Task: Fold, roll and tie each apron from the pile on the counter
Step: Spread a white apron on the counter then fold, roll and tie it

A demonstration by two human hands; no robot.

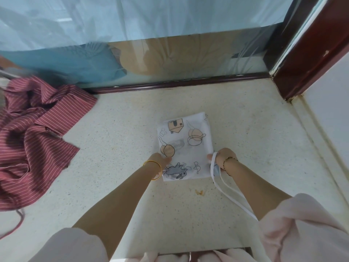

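**Inspector:** Begin at the left. What lay there?

**Assistant:** A red striped apron [32, 133], crumpled and unfolded, heaped at the left edge of the counter [117, 125]. One of its ties trailed toward the near edge. It was well apart from both hands.

**Inspector:** And the item being worked?

**Assistant:** The white apron [186, 146], printed with cartoon figures, lay flat on the counter right of centre, folded into a compact rectangle. The left hand [160, 159] gripped its left edge with the thumb on top of the cloth; the fingers were hidden behind the hand. A gold bangle [154, 170] sat on that wrist.

**Inspector:** The right hand?

**Assistant:** The right hand [223, 157] held the opposite edge, its thumb pressed onto the fabric. The white strap [232, 193] looped over that hand and ran back toward the person's pink sleeve [302, 229]. A thin bracelet [229, 159] circled the wrist.

**Inspector:** Surface condition?

**Assistant:** One small orange stain [199, 192] on the counter, just near of the folded apron — between the two forearms.

**Inspector:** Surroundings?

**Assistant:** A glass partition [170, 35] covered in film stood along the far edge — with a dark red frame post [309, 53] at the far right corner.
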